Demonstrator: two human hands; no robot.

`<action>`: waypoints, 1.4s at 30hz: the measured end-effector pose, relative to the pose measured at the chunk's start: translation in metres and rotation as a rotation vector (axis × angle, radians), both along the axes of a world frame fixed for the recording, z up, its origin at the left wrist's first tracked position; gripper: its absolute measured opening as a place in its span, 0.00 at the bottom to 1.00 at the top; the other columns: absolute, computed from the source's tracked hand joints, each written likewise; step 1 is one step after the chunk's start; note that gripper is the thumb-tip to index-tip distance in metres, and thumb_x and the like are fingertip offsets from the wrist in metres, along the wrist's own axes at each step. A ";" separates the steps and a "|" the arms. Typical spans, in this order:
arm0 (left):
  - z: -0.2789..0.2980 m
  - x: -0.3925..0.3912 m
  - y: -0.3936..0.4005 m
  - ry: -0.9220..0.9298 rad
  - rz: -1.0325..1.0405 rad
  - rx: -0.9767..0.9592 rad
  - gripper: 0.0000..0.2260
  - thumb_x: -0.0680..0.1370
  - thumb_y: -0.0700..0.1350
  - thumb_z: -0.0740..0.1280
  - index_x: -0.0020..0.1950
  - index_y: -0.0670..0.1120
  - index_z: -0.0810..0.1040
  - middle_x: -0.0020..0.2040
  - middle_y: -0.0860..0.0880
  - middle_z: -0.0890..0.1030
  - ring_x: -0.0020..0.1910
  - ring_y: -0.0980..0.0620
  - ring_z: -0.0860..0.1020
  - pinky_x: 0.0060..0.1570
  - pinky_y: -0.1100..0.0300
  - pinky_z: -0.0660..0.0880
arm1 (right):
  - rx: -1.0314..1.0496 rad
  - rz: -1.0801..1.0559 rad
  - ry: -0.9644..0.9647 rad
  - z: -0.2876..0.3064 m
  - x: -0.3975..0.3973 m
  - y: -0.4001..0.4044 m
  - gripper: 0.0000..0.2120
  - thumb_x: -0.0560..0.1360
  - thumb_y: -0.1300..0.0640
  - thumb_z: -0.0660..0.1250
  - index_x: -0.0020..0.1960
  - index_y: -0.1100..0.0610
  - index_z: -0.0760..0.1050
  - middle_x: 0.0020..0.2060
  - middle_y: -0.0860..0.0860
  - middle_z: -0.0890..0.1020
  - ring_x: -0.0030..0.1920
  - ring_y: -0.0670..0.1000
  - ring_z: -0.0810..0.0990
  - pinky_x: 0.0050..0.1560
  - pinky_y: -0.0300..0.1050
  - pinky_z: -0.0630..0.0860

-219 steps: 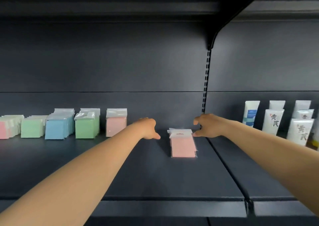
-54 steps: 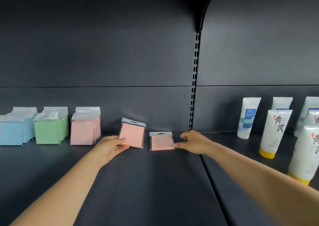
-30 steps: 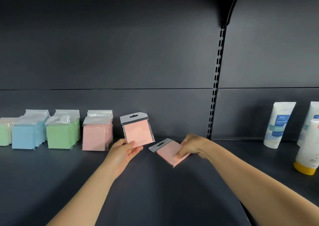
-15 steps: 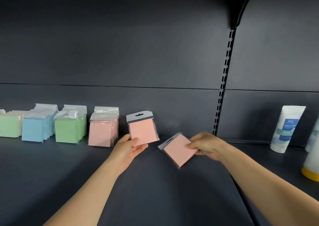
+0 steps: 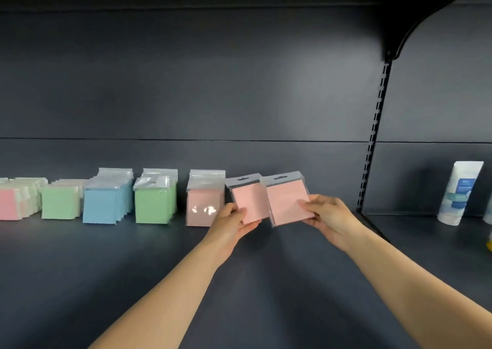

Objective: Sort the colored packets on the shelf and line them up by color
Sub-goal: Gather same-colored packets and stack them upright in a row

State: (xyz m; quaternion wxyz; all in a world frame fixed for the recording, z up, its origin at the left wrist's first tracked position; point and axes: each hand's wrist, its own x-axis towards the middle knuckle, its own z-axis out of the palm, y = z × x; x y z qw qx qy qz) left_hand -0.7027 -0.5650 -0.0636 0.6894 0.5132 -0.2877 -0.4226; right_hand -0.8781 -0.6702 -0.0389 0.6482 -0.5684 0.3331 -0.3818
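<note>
This looks like a shop aisle. A dark grey metal display shelf [image 5: 80, 268] runs the width of the view, backed by matching flat panels, with a slotted upright rail [image 5: 374, 141] and a curved black bracket [image 5: 415, 26] carrying a shelf above. Goods stand in rows facing outward: clear plastic hang-hole packets of pink, green and blue pads [image 5: 106, 205], and a white squeeze tube with a blue label [image 5: 459, 193] in the next bay.

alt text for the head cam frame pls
Left hand and right hand each hold a pink packet above a dark shelf, beside a standing row of pink, green and blue packet stacks.
</note>
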 end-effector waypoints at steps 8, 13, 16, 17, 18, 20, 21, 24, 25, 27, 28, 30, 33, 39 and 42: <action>0.004 0.089 0.086 -0.185 -0.181 -0.043 0.09 0.80 0.34 0.59 0.55 0.46 0.74 0.55 0.46 0.79 0.51 0.50 0.81 0.53 0.58 0.79 | -0.010 -0.211 -0.048 -0.019 0.109 0.093 0.03 0.76 0.65 0.65 0.50 0.62 0.76 0.46 0.55 0.82 0.49 0.54 0.79 0.56 0.49 0.76; -0.002 0.121 0.109 -0.248 -0.233 0.015 0.12 0.79 0.36 0.61 0.61 0.47 0.72 0.57 0.47 0.80 0.54 0.50 0.81 0.57 0.55 0.77 | -0.006 -0.273 -0.020 -0.031 0.160 0.127 0.05 0.77 0.63 0.61 0.52 0.62 0.73 0.52 0.58 0.80 0.54 0.56 0.78 0.63 0.56 0.72; -0.004 0.132 0.107 -0.255 -0.213 0.032 0.14 0.78 0.36 0.63 0.63 0.44 0.71 0.56 0.46 0.80 0.55 0.49 0.80 0.55 0.56 0.77 | -0.088 -0.279 0.034 -0.034 0.179 0.139 0.05 0.78 0.60 0.60 0.49 0.62 0.73 0.49 0.54 0.79 0.51 0.53 0.77 0.54 0.46 0.73; -0.005 0.135 0.105 -0.259 -0.207 0.034 0.14 0.78 0.35 0.63 0.63 0.44 0.71 0.56 0.46 0.80 0.55 0.49 0.80 0.55 0.56 0.78 | -0.126 -0.278 0.052 -0.036 0.183 0.142 0.07 0.78 0.59 0.60 0.48 0.64 0.72 0.46 0.54 0.78 0.49 0.52 0.76 0.51 0.45 0.73; -0.007 0.137 0.104 -0.268 -0.197 0.038 0.14 0.78 0.35 0.63 0.62 0.44 0.71 0.56 0.46 0.80 0.55 0.49 0.80 0.55 0.56 0.78 | -0.155 -0.277 0.065 -0.041 0.186 0.142 0.09 0.78 0.58 0.61 0.48 0.65 0.72 0.46 0.54 0.78 0.49 0.53 0.77 0.52 0.47 0.74; -0.012 0.140 0.100 -0.282 -0.171 0.044 0.14 0.78 0.34 0.63 0.62 0.45 0.71 0.55 0.47 0.81 0.55 0.50 0.79 0.54 0.56 0.78 | -0.175 -0.282 0.082 -0.047 0.190 0.142 0.07 0.77 0.56 0.63 0.49 0.61 0.72 0.49 0.57 0.79 0.52 0.57 0.79 0.57 0.54 0.77; -0.015 0.140 0.098 -0.286 -0.155 0.043 0.14 0.78 0.34 0.62 0.62 0.46 0.71 0.55 0.48 0.81 0.55 0.51 0.79 0.53 0.57 0.78 | -0.187 -0.284 0.090 -0.048 0.190 0.142 0.06 0.77 0.56 0.64 0.50 0.58 0.71 0.50 0.57 0.79 0.53 0.57 0.79 0.58 0.55 0.77; -0.022 0.140 0.094 -0.383 -0.106 0.038 0.17 0.78 0.34 0.60 0.62 0.51 0.71 0.56 0.53 0.80 0.56 0.57 0.78 0.53 0.63 0.75 | -0.235 -0.285 0.117 -0.050 0.191 0.140 0.06 0.77 0.59 0.64 0.54 0.55 0.70 0.51 0.53 0.80 0.52 0.50 0.79 0.54 0.44 0.76; -0.023 0.138 0.092 -0.453 -0.096 0.029 0.17 0.79 0.36 0.59 0.62 0.54 0.71 0.57 0.56 0.79 0.55 0.61 0.76 0.52 0.67 0.73 | -0.253 -0.280 0.118 -0.050 0.192 0.141 0.09 0.78 0.60 0.63 0.57 0.55 0.70 0.51 0.51 0.80 0.52 0.46 0.79 0.51 0.38 0.76; -0.023 0.133 0.088 -0.596 -0.078 0.005 0.18 0.79 0.37 0.57 0.62 0.59 0.68 0.56 0.63 0.76 0.54 0.67 0.73 0.47 0.75 0.68 | -0.327 -0.265 0.155 -0.050 0.193 0.142 0.12 0.78 0.63 0.61 0.60 0.53 0.71 0.50 0.45 0.81 0.49 0.38 0.79 0.45 0.29 0.74; -0.023 0.129 0.086 -0.655 -0.058 -0.004 0.20 0.79 0.36 0.55 0.63 0.59 0.67 0.55 0.64 0.74 0.54 0.67 0.72 0.46 0.77 0.67 | -0.363 -0.269 0.181 -0.049 0.193 0.142 0.14 0.78 0.65 0.59 0.59 0.51 0.73 0.49 0.42 0.81 0.48 0.35 0.79 0.43 0.26 0.73; -0.025 0.124 0.080 -0.746 -0.002 -0.014 0.22 0.79 0.35 0.54 0.68 0.56 0.65 0.57 0.58 0.72 0.55 0.62 0.70 0.49 0.75 0.66 | -0.396 -0.302 0.198 -0.048 0.194 0.141 0.17 0.77 0.66 0.58 0.57 0.46 0.74 0.47 0.40 0.82 0.46 0.34 0.79 0.41 0.24 0.71; -0.027 0.121 0.068 -0.832 0.064 -0.014 0.23 0.79 0.34 0.53 0.73 0.50 0.61 0.61 0.51 0.68 0.52 0.66 0.68 0.52 0.75 0.64 | -0.398 -0.349 0.227 -0.046 0.195 0.138 0.18 0.77 0.64 0.57 0.56 0.42 0.74 0.47 0.41 0.82 0.48 0.39 0.80 0.41 0.26 0.71; -0.026 0.118 0.049 -0.890 0.134 0.030 0.19 0.80 0.34 0.55 0.71 0.41 0.63 0.69 0.47 0.60 0.58 0.58 0.66 0.56 0.75 0.59 | -0.350 -0.418 0.266 -0.051 0.202 0.124 0.19 0.77 0.63 0.57 0.61 0.45 0.72 0.52 0.43 0.80 0.53 0.44 0.78 0.48 0.34 0.74; -0.026 0.119 0.042 -0.883 0.163 0.090 0.22 0.80 0.33 0.54 0.74 0.42 0.60 0.74 0.46 0.55 0.69 0.52 0.63 0.63 0.70 0.57 | -0.331 -0.423 0.308 -0.054 0.208 0.116 0.18 0.77 0.62 0.58 0.63 0.47 0.71 0.54 0.47 0.77 0.54 0.46 0.76 0.47 0.37 0.71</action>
